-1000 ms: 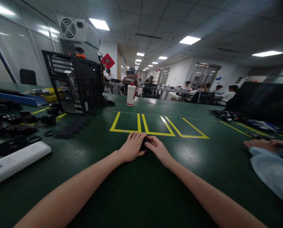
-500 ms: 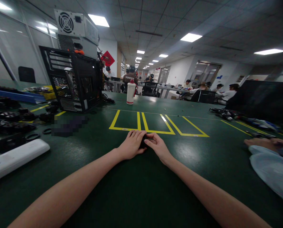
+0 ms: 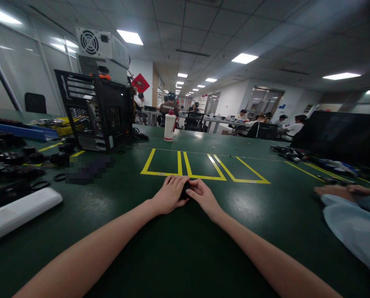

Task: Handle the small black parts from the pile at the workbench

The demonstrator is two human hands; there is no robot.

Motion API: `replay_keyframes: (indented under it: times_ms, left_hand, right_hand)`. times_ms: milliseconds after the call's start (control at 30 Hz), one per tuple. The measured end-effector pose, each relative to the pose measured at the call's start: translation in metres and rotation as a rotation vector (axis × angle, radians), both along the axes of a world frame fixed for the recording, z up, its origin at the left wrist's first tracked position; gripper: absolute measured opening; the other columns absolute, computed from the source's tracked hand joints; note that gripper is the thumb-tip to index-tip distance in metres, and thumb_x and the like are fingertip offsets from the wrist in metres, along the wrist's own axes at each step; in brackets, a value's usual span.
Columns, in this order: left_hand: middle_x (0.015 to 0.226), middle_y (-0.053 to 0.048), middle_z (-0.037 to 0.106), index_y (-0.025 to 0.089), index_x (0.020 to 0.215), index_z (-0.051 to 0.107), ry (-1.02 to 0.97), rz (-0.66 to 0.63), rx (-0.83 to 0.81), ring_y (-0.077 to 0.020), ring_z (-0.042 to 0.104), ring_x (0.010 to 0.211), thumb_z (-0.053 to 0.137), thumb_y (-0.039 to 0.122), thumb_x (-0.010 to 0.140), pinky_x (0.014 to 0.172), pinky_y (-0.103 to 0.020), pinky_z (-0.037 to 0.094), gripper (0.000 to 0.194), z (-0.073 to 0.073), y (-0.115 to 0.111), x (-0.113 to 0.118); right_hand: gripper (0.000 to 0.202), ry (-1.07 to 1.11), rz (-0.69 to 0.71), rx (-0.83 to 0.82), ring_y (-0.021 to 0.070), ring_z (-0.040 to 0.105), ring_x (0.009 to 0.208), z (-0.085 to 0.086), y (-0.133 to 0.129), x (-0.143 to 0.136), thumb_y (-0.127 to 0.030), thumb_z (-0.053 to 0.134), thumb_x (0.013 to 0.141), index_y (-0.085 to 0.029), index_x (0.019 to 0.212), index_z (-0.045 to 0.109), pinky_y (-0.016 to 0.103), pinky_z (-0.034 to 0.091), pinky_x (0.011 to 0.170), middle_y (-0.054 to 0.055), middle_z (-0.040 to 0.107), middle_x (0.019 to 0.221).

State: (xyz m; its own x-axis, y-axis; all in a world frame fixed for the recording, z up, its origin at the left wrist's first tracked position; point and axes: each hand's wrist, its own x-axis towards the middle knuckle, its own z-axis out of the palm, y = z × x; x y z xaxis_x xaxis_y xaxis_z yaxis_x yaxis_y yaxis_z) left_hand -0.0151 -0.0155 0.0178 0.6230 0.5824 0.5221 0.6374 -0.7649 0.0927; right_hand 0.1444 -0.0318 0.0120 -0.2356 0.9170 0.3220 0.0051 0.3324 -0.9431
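A small black object sits between my two hands, low over the green table, and its kind cannot be made out. My left hand wraps over it from the left, hiding most of it. From the right, my right hand pinches at its side with thumb and fingers. Both hands are closed, just in front of the yellow tape outlines on the table.
An open black computer case with power supplies on top stands at left. Behind the tape is a white bottle. A white bar-shaped thing and black parts lie left. A co-worker's hands rest at right.
The view has tilted up slightly, so the whole scene sits a little lower. Both hands stay on the black object, with only slight finger shifts.
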Motion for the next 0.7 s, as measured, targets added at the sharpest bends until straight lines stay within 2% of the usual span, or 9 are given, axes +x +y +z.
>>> replay_keyframes:
  times_ms: [233,500,700]
  left_hand:
    - [0.12,-0.01,0.04,0.018,0.125,0.019,-0.002,-0.002,-0.002,-0.0237,0.038,0.11,0.054,0.035,0.073,0.095,-0.042,0.023,0.065,0.0001,0.0001,-0.0009]
    - [0.12,-0.01,0.04,0.018,0.124,0.019,0.012,-0.01,-0.011,-0.0239,0.038,0.11,0.054,0.032,0.072,0.095,-0.043,0.024,0.064,0.0033,-0.0025,-0.0013]
    - [0.12,-0.011,0.04,0.018,0.124,0.02,0.003,-0.013,-0.005,-0.0244,0.038,0.11,0.053,0.034,0.073,0.094,-0.043,0.025,0.063,0.0032,-0.0023,-0.0024]
  right_hand:
    - [0.033,-0.048,-0.026,-0.085,0.0175,0.053,0.097,0.0024,0.0013,0.0013,-0.028,0.057,0.069,-0.02,0.1,0.05,0.036,0.04,0.089,0.005,0.056,0.105]
    - [0.034,0.024,0.055,-0.076,0.0173,0.053,0.098,0.0053,-0.0049,-0.001,-0.018,0.062,0.064,-0.022,0.094,0.047,0.036,0.041,0.088,0.002,0.055,0.1]
    - [0.025,0.029,0.006,-0.037,0.0166,0.054,0.096,0.0051,-0.0057,-0.0036,-0.023,0.06,0.067,-0.021,0.089,0.049,0.035,0.041,0.088,0.001,0.055,0.097]
